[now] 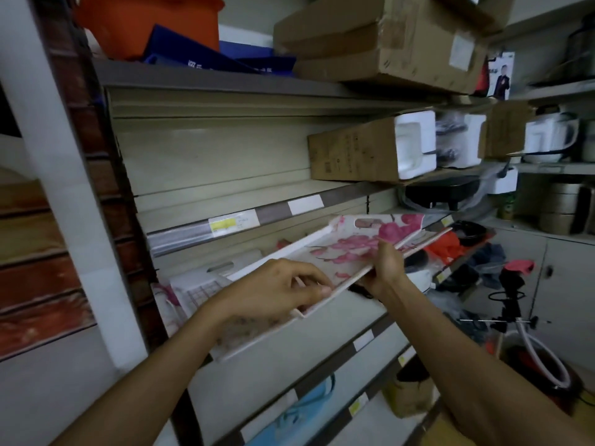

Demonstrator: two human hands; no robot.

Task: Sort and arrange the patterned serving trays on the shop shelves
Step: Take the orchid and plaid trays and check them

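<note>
Pink-blossom tray [347, 249] gripped by hands; labels unreadable.

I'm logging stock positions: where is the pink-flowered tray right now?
In the head view, the pink-flowered tray is mid-frame, gripped by both hands above other trays on the shelf.

Place: a shop, at its stock shelving.
Shelving: tiered metal shelves [225, 82] with label rails.
Price tags: yellow-and-white price label [233, 223] clipped to a shelf edge.
Stock: cardboard cartons [380, 40], boxed appliances in foam packing [415, 144].
</note>
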